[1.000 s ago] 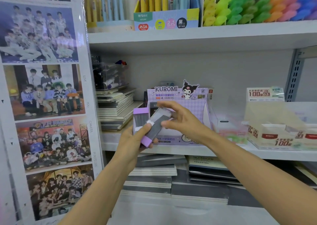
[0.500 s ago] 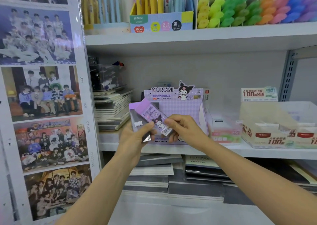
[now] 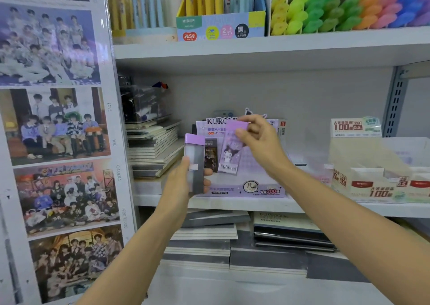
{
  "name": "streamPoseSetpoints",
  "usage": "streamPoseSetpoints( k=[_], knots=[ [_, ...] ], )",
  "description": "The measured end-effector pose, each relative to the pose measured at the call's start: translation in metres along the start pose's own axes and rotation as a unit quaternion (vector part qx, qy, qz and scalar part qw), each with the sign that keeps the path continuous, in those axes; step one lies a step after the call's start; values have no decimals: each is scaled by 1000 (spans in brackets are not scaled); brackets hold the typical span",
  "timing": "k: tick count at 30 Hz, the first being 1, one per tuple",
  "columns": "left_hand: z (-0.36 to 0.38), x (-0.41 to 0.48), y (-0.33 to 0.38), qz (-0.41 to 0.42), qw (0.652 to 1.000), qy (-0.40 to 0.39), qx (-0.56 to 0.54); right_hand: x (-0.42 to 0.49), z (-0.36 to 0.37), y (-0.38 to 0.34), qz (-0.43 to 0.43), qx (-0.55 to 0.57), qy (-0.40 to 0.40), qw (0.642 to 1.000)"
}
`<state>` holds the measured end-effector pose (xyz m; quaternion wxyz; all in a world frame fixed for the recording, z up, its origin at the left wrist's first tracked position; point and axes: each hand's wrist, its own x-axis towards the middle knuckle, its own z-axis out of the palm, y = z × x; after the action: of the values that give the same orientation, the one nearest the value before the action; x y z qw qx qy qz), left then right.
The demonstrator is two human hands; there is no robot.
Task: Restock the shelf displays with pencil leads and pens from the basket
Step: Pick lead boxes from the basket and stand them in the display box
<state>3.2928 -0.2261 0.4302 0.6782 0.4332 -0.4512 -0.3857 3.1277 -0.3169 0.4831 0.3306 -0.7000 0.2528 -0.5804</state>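
item: pencil lead case, slim flat rectangular pack, lilac cap end up, cartoon print and barcode label on its face; centre of the frame, held upright just in front of the purple display box on the middle shelf

holder: right hand, fingers closed in a pinch on the upper part of the case near the cap, palm not wrapped around it

second lot: small bunch of like cases, lilac caps up, dark translucent bodies; left of centre, touching the front left corner of the display box; left hand curled shut around their lower half, thumb across the front

handling, as judged: light, rigid plastic, smooth and likely slippery; the leads inside are brittle, so a drop or a hard knock could break them; best taken by the two narrow edges or by the cap end, as the pinch does here, leaving the lower end free to slide into the box; the bunch could fan or slip if the grasp slackens

neighbours: cream lead box at right, stacked notebooks at left, highlighters upper right; basket not in view
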Motion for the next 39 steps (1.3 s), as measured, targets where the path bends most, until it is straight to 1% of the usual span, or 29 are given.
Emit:
streamPoseSetpoints(
  k=[2, 4, 7, 9, 12, 15, 20, 25, 31, 33, 36, 39],
  knots=[
    [-3, 4, 0, -22, 999, 10, -26, 10, -8, 4, -6, -5, 49, 999],
    [-6, 6, -2, -40, 998, 3, -39, 15, -9, 11, -10, -32, 58, 998],
    [-9, 8, -7, -34, 999, -27, 10, 19, -5, 20, -11, -75, 44, 996],
    [-11, 9, -9, -30, 999, -20, 26, 21, -1, 25, -14, -98, 35, 994],
    [-15, 11, -12, -6, 1000, 8, 21, 22, 3, 33, -19, -143, 12, 989],
    [-18, 13, -14, 16, 999, -2, 31, 22, 0, 35, -23, -166, -16, 986],
    [-15, 18, -14, -10, 1000, -1, -15, 26, -6, 32, -36, -156, -8, 987],
    [-21, 18, -17, 34, 998, -23, 37, 28, -6, 37, -28, -176, -61, 982],
    [-17, 16, -25, 37, 994, -49, 88, 29, -6, 41, -41, -230, -79, 969],
    [-16, 15, -27, 41, 991, -59, 111, 27, -2, 43, -52, -223, -76, 970],
    [-16, 14, -29, 52, 985, -66, 153, 26, -6, 46, -57, -227, -51, 971],
    [-17, 15, -28, 48, 986, -60, 151, 22, -9, 52, -51, -258, -44, 964]
  ],
)
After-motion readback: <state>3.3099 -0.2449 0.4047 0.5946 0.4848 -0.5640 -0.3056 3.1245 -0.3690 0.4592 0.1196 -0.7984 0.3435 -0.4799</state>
